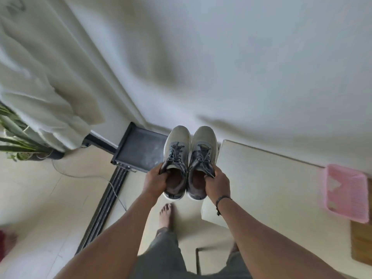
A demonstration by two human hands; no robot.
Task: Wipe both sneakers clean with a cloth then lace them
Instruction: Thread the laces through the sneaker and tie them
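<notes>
Two grey sneakers with dark laces are held side by side in the air in front of me, toes pointing away. My left hand (156,181) grips the left sneaker (177,154) at its collar, thumb inside the opening. My right hand (217,183) grips the right sneaker (203,154) the same way at its collar. Both sneakers have laces threaded through their eyelets. No cloth is visible.
A white table (261,178) stands to the right, with a pink plastic basket (346,194) on it. A dark metal stand (138,150) sits on the floor behind the sneakers. A curtain (44,77) and a potted plant (18,141) are at the left. My bare foot (166,215) stands on the tiled floor.
</notes>
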